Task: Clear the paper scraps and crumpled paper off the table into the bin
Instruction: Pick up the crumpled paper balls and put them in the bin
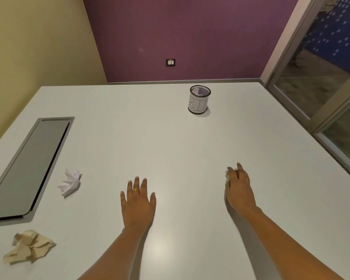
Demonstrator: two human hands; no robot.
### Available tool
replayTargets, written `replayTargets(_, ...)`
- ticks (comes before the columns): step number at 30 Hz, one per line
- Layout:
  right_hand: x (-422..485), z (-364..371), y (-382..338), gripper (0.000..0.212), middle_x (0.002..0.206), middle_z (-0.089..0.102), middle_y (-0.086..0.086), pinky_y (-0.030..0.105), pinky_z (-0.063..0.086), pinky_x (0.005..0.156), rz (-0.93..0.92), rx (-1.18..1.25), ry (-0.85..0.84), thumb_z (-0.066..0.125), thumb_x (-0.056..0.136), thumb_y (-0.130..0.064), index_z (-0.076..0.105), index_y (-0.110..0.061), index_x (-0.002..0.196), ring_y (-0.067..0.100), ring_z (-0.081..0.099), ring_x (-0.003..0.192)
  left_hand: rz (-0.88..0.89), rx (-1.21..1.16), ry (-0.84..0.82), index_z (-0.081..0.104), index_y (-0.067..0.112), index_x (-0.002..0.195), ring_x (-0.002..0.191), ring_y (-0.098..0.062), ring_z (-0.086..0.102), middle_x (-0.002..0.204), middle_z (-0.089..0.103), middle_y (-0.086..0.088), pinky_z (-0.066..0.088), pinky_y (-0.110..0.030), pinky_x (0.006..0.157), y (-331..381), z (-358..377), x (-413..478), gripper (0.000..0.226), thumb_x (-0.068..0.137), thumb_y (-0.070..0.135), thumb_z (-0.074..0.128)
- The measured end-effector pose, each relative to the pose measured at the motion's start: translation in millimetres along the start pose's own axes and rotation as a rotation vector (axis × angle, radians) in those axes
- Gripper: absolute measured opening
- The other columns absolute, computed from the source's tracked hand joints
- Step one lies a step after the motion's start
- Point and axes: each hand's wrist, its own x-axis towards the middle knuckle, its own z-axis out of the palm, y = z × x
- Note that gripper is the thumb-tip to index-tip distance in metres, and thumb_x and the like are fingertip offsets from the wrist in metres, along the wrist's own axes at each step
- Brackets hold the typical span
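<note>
Hands: two; crumpled paper: three; bin: one.

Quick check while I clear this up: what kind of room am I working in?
Probably an office meeting room. It has a large white table with a recessed cable hatch, a metal-framed glass partition on the right, and a wall socket low on the purple wall.

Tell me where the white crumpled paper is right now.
Head view: the white crumpled paper lies on the table, left of the left hand, beside the grey cable hatch, beyond the beige crumpled paper.
</note>
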Motion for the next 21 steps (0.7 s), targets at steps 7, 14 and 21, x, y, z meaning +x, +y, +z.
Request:
replayTargets(7, 1, 2, 7, 0.047, 0.147, 0.029, 0.013, 0.042, 0.029, 0.106, 0.000, 0.104, -0.025, 0.042, 0.092, -0.002, 0.038, -0.011, 0.138, 0.032, 0.028, 0.134, -0.034, 0.017, -0.011, 0.014, 0.020, 0.146, 0.146, -0.021, 0.005, 0.158, 0.012, -0.003, 0.012, -0.046, 0.117, 6, 3, -7, 0.056, 0.096, 0.040, 0.028)
replayTargets(14, 10, -1, -2, 0.025, 0.074, 0.043, 0.003, 0.033, 0.033, 0.062, 0.143, 0.544, 0.016, 0.039, 0.085, -0.027, 0.039, -0.022, 0.061, 0.020, 0.042, 0.077, -0.023, 0.051, 0.029, 0.018, 0.019, 0.146, 0.146, -0.023, 0.010, 0.157, 0.017, -0.006, 0.014, -0.048, 0.116, 7, 8, -9, 0.055, 0.096, 0.038, 0.029)
replayTargets(21, 33, 0, -17, 0.019, 0.095, 0.051, 0.015, 0.045, 0.044, 0.083, 0.142, 0.704, -0.059, 0.046, 0.083, -0.026, 0.054, -0.013, 0.071, 0.026, 0.048, 0.081, -0.005, 0.028, 0.008, 0.019, 0.017, 0.146, 0.146, -0.021, 0.008, 0.157, 0.015, -0.007, 0.011, -0.053, 0.114, 18, 10, 14, 0.055, 0.095, 0.036, 0.030)
